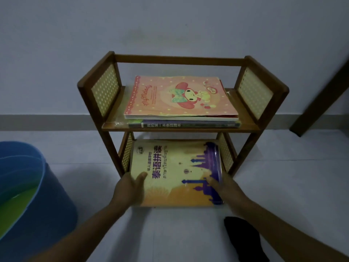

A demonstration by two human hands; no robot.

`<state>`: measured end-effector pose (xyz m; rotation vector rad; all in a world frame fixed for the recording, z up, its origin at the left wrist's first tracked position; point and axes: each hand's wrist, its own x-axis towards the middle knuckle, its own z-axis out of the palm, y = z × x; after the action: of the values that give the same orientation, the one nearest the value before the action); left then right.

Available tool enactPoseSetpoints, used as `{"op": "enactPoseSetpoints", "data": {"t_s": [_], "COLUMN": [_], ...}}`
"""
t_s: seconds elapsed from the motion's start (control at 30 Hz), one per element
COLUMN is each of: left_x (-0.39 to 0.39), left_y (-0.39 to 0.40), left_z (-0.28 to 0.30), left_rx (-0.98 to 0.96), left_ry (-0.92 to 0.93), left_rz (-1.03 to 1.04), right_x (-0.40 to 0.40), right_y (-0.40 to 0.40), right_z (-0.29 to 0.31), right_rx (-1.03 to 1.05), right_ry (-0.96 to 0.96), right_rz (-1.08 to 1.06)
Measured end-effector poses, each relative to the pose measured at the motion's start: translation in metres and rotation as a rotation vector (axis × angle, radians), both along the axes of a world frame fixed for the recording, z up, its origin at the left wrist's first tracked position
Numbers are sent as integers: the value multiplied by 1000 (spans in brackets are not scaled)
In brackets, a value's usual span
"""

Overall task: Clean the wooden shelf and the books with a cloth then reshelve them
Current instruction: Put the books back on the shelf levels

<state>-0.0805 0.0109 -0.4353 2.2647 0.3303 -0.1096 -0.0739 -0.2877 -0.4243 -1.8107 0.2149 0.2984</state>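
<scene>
- Both hands are on the big yellow book at the lower centre of the frame. The left hand has its grip clamped on the book's left edge, thumb on top of the cover. The right hand holds the right edge the same way, fingers lying over the purple palace artwork.
- Two-handed hold makes sense to me: it's a wide, floppy paperback, and holding both side edges keeps it flat and square while it goes in or out between the side panels.
- The book sits half in the bottom tier of the wooden shelf, its near end sticking out over the floor. Can't say whether it's being pulled out or pushed back in.
- Upper tier: a pink My Melody book lies flat on top of a dark-spined book. There may be a thin third one sandwiched between them, but it's too dim to be sure.
- Count: one shelf with two tiers, three books for certain, two hands.
- A black cloth lies on the floor at the lower right, just beside the right forearm, so it's handy for wiping.
- One blue bucket at the left edge, greenish inside, looks like it has water in it.
</scene>
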Motion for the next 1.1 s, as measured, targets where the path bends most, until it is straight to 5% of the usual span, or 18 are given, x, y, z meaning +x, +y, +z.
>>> {"op": "enactPoseSetpoints", "data": {"t_s": [0.23,0.33,0.53,0.73,0.87,1.0,1.1], "left_x": [60,52,57,46,-6,-66,-86], "left_y": [7,10,16,19,5,-14,-18], "left_z": [10,3,-22,-32,-25,-35,-41], "left_rx": [-287,-366,168,211,241,160,103], "left_ry": [38,9,-115,-178,-321,-112,3], "left_rz": [-126,-259,-396,-153,-253,-218,-255], "right_x": [92,82,62,69,20,-52,-83], "right_y": [29,23,-5,12,-24,-81,-85], "right_z": [-26,-39,-57,-51,-34,-17,-16], "right_rx": [-386,-467,-427,-518,-699,-760,-740], "right_ry": [-42,-161,-167,-208,-61,253,318], "right_rz": [-158,-20,281,282,389,378,323]}}
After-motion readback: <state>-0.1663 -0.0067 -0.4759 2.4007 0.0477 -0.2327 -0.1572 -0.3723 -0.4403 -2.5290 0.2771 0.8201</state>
